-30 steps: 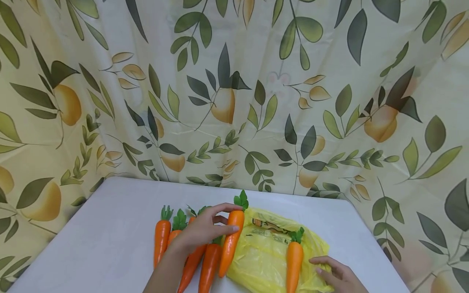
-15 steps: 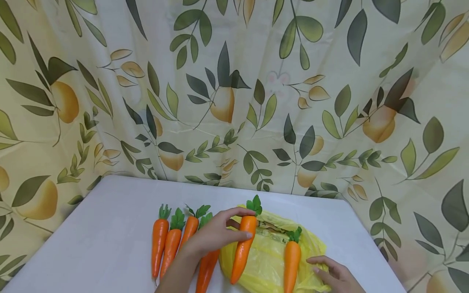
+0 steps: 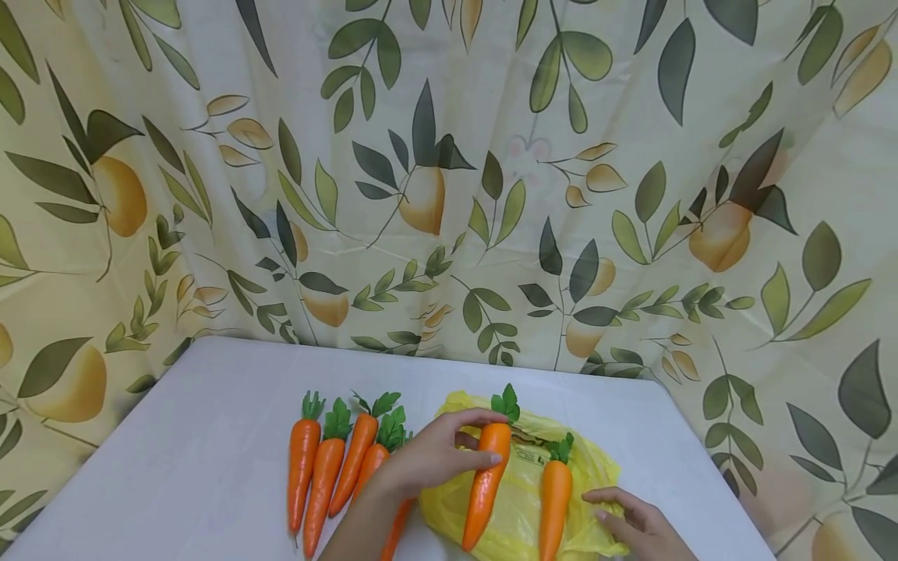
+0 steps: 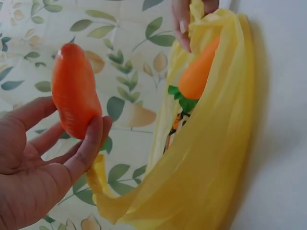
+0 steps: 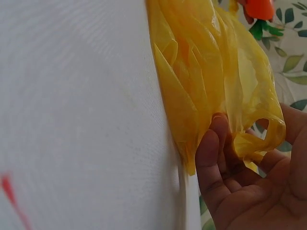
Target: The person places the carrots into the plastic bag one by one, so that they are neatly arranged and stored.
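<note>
My left hand (image 3: 449,456) grips an orange carrot (image 3: 487,487) near its leafy green top, thumb on one side and fingers on the other. The carrot is tilted, its tip toward me, over a yellow plastic bag (image 3: 522,506). In the left wrist view the carrot's blunt orange body (image 4: 74,88) stands up from the fingers. A second carrot (image 3: 554,510) lies at the bag's right part; from the left wrist, the bag's yellow film (image 4: 211,158) covers part of it. At the bag's right edge, my right hand (image 3: 641,522) holds the handle loop (image 5: 261,139) with curled fingers.
Several more carrots, one at the far left (image 3: 304,475), lie side by side on the white table (image 3: 210,452), leaves pointing away. My left forearm hides some of them. A leaf-and-fruit patterned curtain (image 3: 449,195) hangs behind the table.
My left hand has moved right with its carrot, from beside the other carrots to over the bag. More of the carrots at left now shows. The right hand stays at the bag's edge.
</note>
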`<state>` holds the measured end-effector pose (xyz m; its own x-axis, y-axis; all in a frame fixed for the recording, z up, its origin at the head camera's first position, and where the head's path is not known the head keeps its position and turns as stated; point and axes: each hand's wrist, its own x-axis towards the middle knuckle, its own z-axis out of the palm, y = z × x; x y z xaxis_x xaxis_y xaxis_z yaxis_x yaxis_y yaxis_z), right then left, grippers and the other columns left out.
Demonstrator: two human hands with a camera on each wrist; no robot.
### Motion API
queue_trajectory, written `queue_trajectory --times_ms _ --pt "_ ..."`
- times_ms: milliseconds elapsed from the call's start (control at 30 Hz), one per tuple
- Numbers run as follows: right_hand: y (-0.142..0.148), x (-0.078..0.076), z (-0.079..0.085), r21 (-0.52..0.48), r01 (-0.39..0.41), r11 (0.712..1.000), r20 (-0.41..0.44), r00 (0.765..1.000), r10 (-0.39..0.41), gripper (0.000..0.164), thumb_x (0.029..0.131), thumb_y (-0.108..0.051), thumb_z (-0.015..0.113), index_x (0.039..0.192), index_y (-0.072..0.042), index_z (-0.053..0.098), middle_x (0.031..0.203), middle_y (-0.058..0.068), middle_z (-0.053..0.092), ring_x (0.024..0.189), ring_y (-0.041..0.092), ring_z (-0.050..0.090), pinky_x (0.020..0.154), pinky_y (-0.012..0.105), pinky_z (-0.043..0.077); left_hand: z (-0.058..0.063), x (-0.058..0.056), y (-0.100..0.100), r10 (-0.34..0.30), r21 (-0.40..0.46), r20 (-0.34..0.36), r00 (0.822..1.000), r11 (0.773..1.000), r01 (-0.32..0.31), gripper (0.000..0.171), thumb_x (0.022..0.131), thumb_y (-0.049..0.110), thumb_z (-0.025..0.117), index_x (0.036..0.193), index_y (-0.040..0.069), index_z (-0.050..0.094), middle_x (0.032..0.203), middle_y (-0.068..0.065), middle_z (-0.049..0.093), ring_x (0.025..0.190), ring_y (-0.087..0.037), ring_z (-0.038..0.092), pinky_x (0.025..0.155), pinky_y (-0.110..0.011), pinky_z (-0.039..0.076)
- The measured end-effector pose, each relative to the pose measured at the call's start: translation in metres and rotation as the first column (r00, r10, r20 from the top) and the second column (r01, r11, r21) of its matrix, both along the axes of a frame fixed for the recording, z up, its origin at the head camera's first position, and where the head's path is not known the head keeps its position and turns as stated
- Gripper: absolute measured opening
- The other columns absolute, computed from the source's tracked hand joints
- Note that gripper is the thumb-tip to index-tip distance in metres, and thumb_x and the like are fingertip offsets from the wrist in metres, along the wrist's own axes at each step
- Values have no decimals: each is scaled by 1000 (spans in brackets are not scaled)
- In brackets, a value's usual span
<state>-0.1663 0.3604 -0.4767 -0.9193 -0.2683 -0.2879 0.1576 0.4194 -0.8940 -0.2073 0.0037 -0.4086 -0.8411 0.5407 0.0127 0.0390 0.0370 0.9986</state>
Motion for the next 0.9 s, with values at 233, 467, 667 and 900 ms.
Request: queue_trajectory --times_ms 233,467,667,900 --pt "-1 2 2 6 6 1000 -5 1000 -6 41 106 -22 61 134 8 58 127 15 58 92 22 61 75 30 54 1 8 15 -9 -47 -40 999 999 8 45 95 5 75 135 22 67 121 6 63 104 -18 61 77 -38 59" --pt "-4 5 3 -16 -5 1000 -18 1000 5 42 105 -23 62 134 7 58 137 22 55 96 23 64 82 31 56 -5 4 25 2 -99 -50 999 995 -7 44 92 9 79 131 28 70 121 9 61 103 -17 60 76 -36 57" --pt "-3 4 4 -22 -13 1000 -17 1000 12 42 105 -23 61 134 7 58 134 21 56 94 23 64 80 30 56 -13 -1 32 -15 -51 3 1000 999 15 43 90 9 81 129 26 71 127 6 59 98 -18 62 79 -40 57" --pt "-1 4 1 -53 -13 998 18 1000 14 42 106 -23 60 134 8 57 126 15 60 91 26 64 78 33 57 -25 -10 44 22 -33 43 999 999 -21 43 89 4 81 127 23 72 122 3 61 89 -19 65 79 -44 58"
